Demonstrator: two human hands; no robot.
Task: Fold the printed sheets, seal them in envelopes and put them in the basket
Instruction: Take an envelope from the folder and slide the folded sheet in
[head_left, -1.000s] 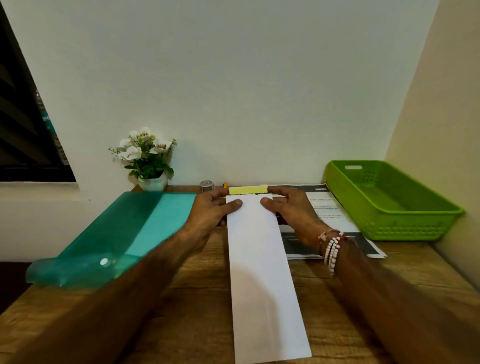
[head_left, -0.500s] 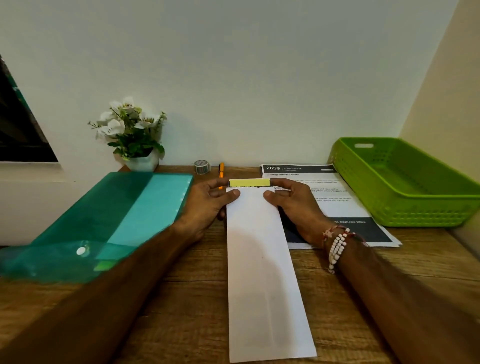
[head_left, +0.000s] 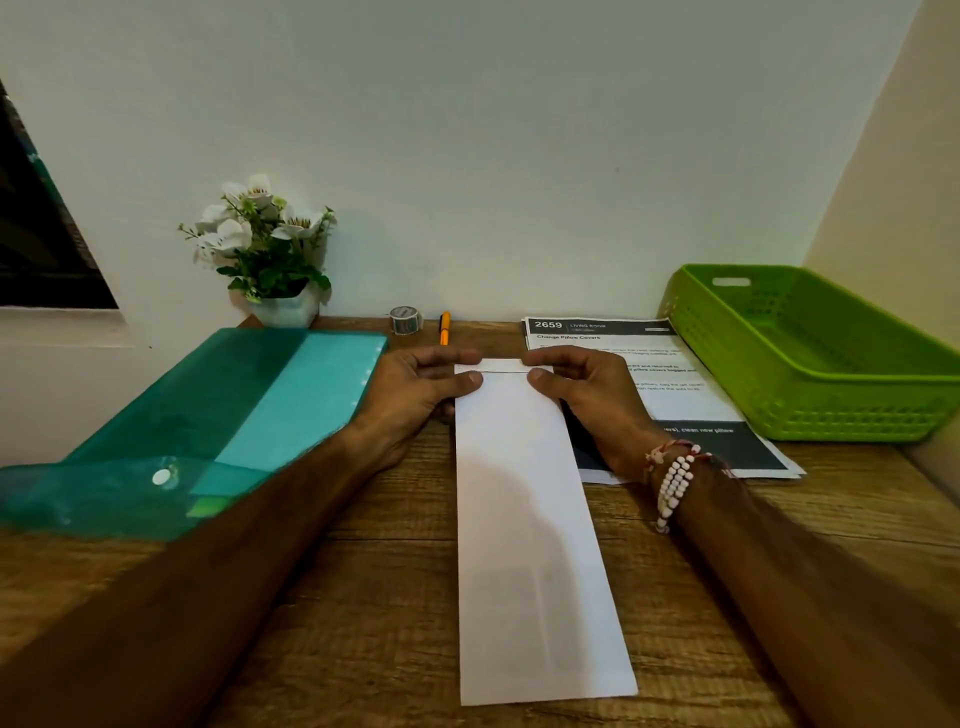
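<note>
Wooden table (head_left: 374, 597), plank top, grain running left to right. Long white envelope (head_left: 530, 545) lay flat at centre, lengthwise from the near edge toward the far side. Left of it, a translucent green folder (head_left: 208, 415) with a white snap button, lying at an angle. Far left, against the wall, a small white pot of white flowers (head_left: 288, 310). Just right of the pot, a roll of tape (head_left: 406, 318), then an orange pen (head_left: 444, 330) close beside it. Right of the envelope, printed sheets (head_left: 675, 400) with dark header bands, partly under the envelope's edge. Far right, a green plastic basket (head_left: 831, 384), just beside the sheets.
</note>
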